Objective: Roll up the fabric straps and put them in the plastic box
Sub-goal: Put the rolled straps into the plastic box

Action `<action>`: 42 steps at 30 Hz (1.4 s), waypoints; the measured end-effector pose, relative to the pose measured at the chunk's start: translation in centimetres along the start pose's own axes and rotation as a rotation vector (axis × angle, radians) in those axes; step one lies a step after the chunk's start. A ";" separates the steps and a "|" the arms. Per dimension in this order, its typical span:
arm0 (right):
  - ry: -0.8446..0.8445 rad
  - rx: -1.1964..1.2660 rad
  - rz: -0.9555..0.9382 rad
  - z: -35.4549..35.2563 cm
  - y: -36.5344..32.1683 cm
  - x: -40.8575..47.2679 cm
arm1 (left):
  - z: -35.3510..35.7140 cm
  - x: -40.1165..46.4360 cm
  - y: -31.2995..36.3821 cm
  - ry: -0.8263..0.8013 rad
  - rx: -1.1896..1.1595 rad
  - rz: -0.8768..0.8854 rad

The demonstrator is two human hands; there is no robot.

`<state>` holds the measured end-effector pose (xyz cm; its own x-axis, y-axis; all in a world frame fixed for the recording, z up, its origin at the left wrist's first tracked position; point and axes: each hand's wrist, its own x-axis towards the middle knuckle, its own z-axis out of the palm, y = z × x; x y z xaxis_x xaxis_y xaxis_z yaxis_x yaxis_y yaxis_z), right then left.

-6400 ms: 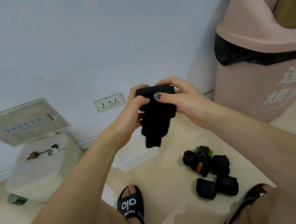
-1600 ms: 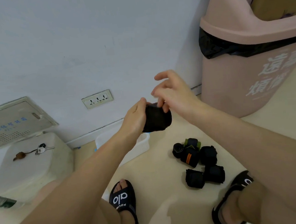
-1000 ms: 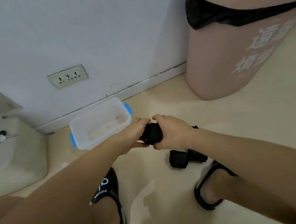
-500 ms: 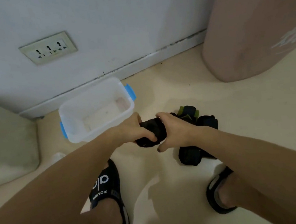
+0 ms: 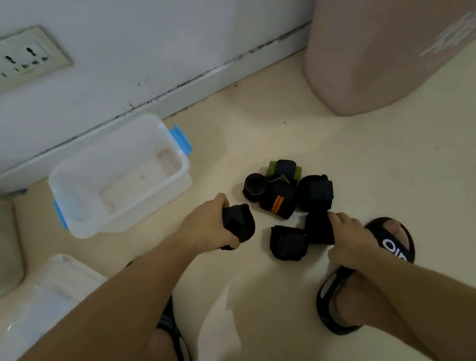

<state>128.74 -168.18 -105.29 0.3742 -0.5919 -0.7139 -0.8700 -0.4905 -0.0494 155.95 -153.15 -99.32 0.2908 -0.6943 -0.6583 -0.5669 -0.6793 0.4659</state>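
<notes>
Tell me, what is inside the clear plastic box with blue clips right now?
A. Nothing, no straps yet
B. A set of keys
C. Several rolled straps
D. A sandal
A: the plastic box shows only its bare bottom, while the rolled straps lie on the floor and one rolled strap is gripped in the left hand.

Wall [image 5: 156, 27]: pale grey-white, matte, with a skirting strip [image 5: 192, 88] along its base; dark grime marks the seam above the strip. Triple wall socket [image 5: 13, 61] set low on the wall, upper left, plate yellowed. Floor [image 5: 379, 195]: smooth, cream-coloured, with soft shadows in the foreground. Pink bin [image 5: 391, 32] stands on the floor at upper right, near the wall, with pale lettering on its side. Light is dim and even.
</notes>
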 end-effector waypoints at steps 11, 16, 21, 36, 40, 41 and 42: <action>0.126 -0.333 -0.105 2.0 0.5 1.6 | 2.1 0.2 2.9 0.008 0.269 0.093; 0.113 -0.357 -0.153 1.1 -0.1 0.9 | 0.1 -0.9 2.1 0.072 0.272 0.118; 0.007 -0.354 -0.127 -5.8 -1.3 -1.3 | -6.5 -2.6 0.2 0.179 0.314 0.075; 0.409 -0.213 -0.769 -16.6 -35.8 3.8 | -18.7 0.4 -16.1 0.436 0.681 -0.115; 0.478 -0.619 -0.729 -13.8 -40.3 9.3 | -16.5 4.6 -20.0 0.460 0.736 -0.128; 0.483 -0.690 -0.718 -13.3 -40.7 10.5 | -16.0 5.4 -20.5 0.463 0.739 -0.145; 0.483 -0.737 -0.707 -12.8 -40.8 11.6 | -15.5 6.0 -20.8 0.460 0.766 -0.156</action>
<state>172.74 -163.21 -102.56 0.9316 -0.1387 -0.3361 -0.0720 -0.9764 0.2034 181.46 -146.89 -103.84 0.5937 -0.7455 -0.3031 -0.8046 -0.5440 -0.2381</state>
